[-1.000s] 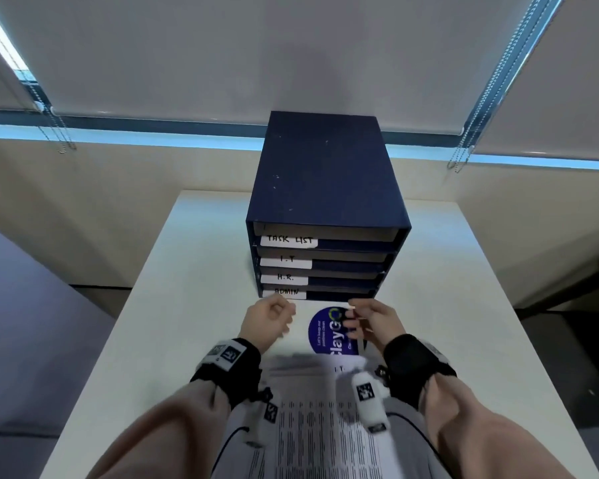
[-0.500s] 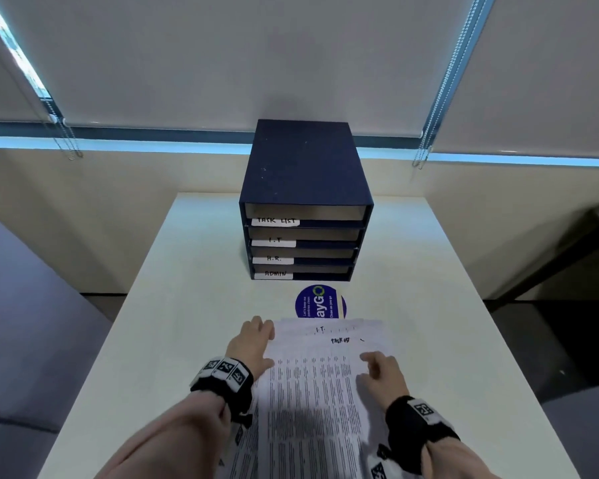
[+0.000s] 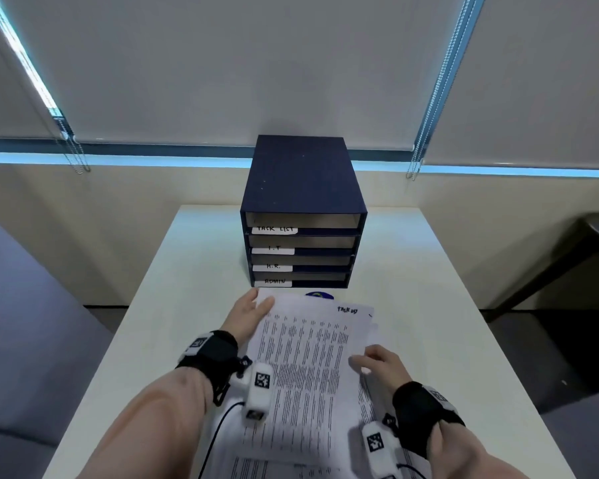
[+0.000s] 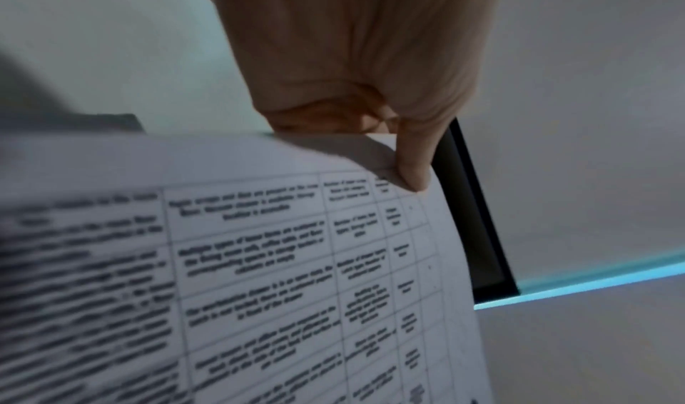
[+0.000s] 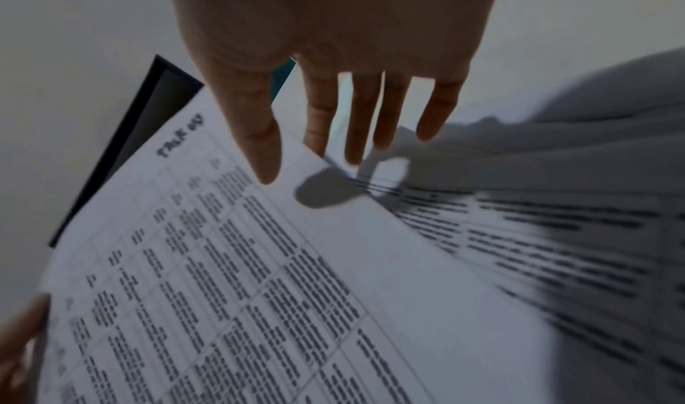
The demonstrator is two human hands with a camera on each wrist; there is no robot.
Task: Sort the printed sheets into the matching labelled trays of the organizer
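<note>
Head view: left hand point(image 3: 248, 318) pinches the top sheet point(image 3: 305, 368) above the pile near the organizer point(image 3: 303, 216); right hand point(image 3: 377, 366), fingers spread, brushes its edge. Risk: that 1-corner pinch lets paper sag or slip.

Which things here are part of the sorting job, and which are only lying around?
Part of the job:
- top sheet, marked "Task list", pinched by left hand
- remaining sheets beneath, under right hand
- organizer with four labelled trays

Lying around:
- blue round sticker on table
- window blinds
</note>
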